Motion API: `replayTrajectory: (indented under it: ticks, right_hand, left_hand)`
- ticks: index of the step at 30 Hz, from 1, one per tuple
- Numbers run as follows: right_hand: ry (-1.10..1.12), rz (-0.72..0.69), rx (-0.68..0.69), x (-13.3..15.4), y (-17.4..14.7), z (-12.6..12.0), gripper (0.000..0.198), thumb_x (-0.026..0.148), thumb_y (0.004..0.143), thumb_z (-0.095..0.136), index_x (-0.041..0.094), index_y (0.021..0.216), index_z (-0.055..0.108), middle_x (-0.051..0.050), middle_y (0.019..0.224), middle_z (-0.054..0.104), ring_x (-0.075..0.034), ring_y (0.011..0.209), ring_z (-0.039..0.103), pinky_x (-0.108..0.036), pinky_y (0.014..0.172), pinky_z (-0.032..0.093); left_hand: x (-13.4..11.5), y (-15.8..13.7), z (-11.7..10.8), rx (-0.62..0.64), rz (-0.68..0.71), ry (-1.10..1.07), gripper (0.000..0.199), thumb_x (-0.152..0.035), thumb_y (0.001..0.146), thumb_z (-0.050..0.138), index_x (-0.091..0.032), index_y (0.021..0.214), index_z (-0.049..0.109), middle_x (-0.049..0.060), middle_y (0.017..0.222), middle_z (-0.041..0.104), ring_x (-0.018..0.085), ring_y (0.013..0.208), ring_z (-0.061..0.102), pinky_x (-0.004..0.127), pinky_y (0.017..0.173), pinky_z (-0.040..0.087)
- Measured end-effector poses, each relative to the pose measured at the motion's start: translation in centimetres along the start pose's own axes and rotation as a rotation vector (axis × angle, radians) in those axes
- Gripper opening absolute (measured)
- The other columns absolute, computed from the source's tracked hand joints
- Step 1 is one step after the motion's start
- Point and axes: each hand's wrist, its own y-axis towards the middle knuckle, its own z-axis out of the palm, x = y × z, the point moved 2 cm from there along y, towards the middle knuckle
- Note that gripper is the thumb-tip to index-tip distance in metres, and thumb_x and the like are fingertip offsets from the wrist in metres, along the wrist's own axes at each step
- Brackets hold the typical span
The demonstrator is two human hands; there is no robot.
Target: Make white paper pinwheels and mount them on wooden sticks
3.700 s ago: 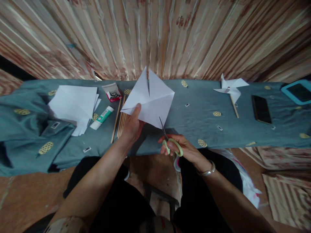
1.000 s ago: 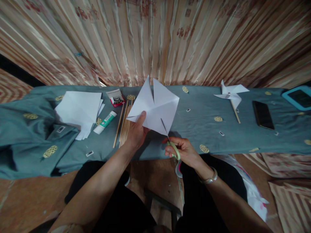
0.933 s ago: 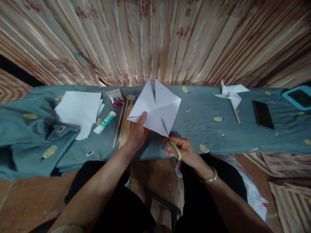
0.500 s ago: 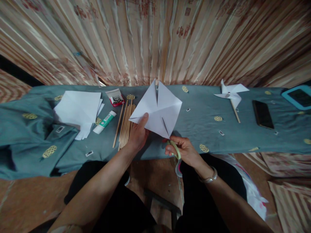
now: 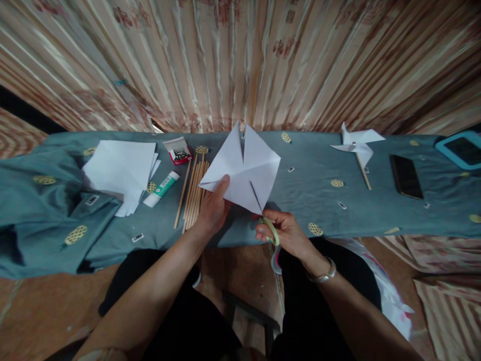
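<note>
A square sheet of white paper (image 5: 250, 170) is held up at the middle of the cloth-covered table, slit inward from its top corner and creased. My left hand (image 5: 215, 208) pinches it at the lower left, thumb on top and fingers underneath. In my right hand (image 5: 281, 229) is a pair of scissors (image 5: 271, 230) with pale green handles. Their blades lie along the paper's bottom corner, where a narrow dark line runs up into the sheet. Much of the blades is hidden by the paper.
Left are a paper stack (image 5: 120, 165), a glue stick (image 5: 161, 189), a red box of small metal pins (image 5: 178, 152) and several wooden sticks (image 5: 193, 193). Right are a white paper pinwheel (image 5: 356, 143), a black phone (image 5: 406, 175) and a blue-framed device (image 5: 462, 150). A curtain (image 5: 240, 65) hangs behind.
The dark line at the paper's bottom corner looks slightly narrower, as the scissors close a little. Both hands stay almost in place.
</note>
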Motion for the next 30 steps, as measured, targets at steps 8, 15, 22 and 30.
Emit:
replayTrajectory:
  ticks: [8,15,22,30]
  right_hand:
    - [-0.005,-0.040,0.004,0.2,0.0,0.1,0.048,0.059,0.062,0.086,0.018,0.075,0.066,0.003,0.060,0.063,-0.008,0.051,0.056,-0.021,0.053,0.050]
    - [0.036,-0.042,-0.018,0.5,0.0,0.2,0.043,0.053,0.058,0.090,0.018,0.072,0.068,0.004,0.058,0.064,-0.008,0.051,0.056,-0.021,0.052,0.050]
    - [0.079,0.014,-0.026,0.9,0.0,0.4,0.043,0.050,0.052,0.093,0.018,0.065,0.066,0.005,0.055,0.062,-0.007,0.048,0.053,-0.020,0.052,0.050]
    - [0.082,0.057,-0.069,1.1,0.0,0.2,0.043,0.046,0.045,0.096,0.018,0.061,0.068,0.004,0.053,0.064,-0.007,0.046,0.055,-0.019,0.046,0.045]
  left_hand:
    - [0.1,-0.3,0.3,0.023,0.017,0.028,0.044,-0.020,0.084,0.071,-0.020,0.127,0.059,0.005,0.110,0.075,0.024,0.109,0.068,0.034,0.094,0.056]
    - [0.5,-0.6,0.1,0.007,-0.009,0.020,0.048,-0.020,0.082,0.074,-0.022,0.128,0.060,0.002,0.101,0.074,0.020,0.095,0.070,0.030,0.088,0.057]
    - [0.6,-0.5,-0.2,0.011,-0.030,0.012,0.050,-0.021,0.082,0.075,-0.024,0.129,0.059,0.001,0.104,0.074,0.019,0.095,0.070,0.030,0.090,0.057]
    - [0.5,-0.7,-0.2,0.016,-0.025,0.047,0.043,-0.022,0.083,0.074,-0.023,0.124,0.062,0.001,0.100,0.074,0.020,0.098,0.070,0.031,0.089,0.057]
